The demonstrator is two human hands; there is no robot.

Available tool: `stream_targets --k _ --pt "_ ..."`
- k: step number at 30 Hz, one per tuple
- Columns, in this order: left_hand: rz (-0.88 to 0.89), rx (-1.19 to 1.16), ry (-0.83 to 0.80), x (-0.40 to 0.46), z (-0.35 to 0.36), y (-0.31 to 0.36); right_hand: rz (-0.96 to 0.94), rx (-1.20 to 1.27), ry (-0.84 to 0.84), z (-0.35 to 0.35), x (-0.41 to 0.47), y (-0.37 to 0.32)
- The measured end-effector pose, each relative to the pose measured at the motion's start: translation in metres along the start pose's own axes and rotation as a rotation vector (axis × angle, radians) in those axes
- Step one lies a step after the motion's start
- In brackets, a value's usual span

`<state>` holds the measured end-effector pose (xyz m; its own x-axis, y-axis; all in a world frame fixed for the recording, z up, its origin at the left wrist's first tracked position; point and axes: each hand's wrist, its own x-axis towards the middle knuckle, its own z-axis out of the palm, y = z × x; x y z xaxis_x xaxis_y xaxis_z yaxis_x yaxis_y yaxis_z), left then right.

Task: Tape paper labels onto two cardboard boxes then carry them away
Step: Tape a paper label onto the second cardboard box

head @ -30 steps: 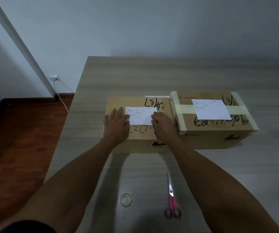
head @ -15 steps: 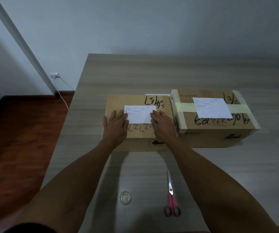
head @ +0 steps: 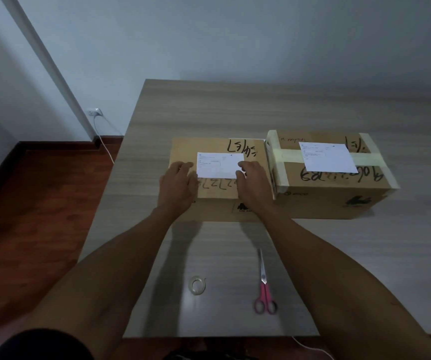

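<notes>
Both hands rest on top of the left box (head: 217, 178). We see the left hand (head: 176, 187) lying flat, fingers fairly straight, fingertips just at the left edge of the label (head: 219, 165). The right hand (head: 254, 185) lies at the label's right edge, fingers slightly bent, thumb touching the paper's lower right corner. Neither hand grips anything; both press down on cardboard and paper.

Label sits flat on the box top, between black marker scrawls above and below it. We cannot tell whether tape holds it.

Right box (head: 331, 178) stands just beside the left one, sides touching or nearly so. Pale tape bands cross its top. A second label (head: 327, 157) lies on it, over the tape band, slightly skewed.

Both boxes sit on the tabletop (head: 209, 113), a grey wood grain. Nearer us: a clear tape roll (head: 197, 285) lying flat, and pink-handled scissors (head: 263, 287), blades shut and pointing toward the boxes. Roll and scissors lie apart, between our forearms.

Left of the tabletop: red-brown floor (head: 27, 216), wall socket (head: 95, 112) with a white cord hanging.
</notes>
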<state>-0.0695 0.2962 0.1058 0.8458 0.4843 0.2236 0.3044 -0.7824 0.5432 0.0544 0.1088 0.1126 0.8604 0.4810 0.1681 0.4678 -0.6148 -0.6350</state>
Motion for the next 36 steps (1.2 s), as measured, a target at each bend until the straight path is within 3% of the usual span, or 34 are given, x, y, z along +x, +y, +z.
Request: stream_targets --k 6,15,19,28,36 --pt "-0.08 -0.08 0.0 -0.055 -0.011 0.003 -0.05 0.026 -0.016 0.004 -0.049 -0.006" --pt "-0.18 -0.028 -0.182 -0.161 0.011 -0.006 -0.034 0.033 -0.278 0.03 -0.123 0.024" --pt "-0.272 -0.027 -0.311 -0.195 0.025 -0.008 0.078 -0.027 -0.342 0.039 -0.149 0.044" --pt "-0.272 0.016 -0.515 -0.226 0.047 -0.021 0.168 -0.023 -0.397 0.049 -0.178 0.065" --pt "-0.205 0.018 -0.521 -0.222 0.062 -0.021 0.493 -0.311 -0.281 0.045 -0.196 0.081"
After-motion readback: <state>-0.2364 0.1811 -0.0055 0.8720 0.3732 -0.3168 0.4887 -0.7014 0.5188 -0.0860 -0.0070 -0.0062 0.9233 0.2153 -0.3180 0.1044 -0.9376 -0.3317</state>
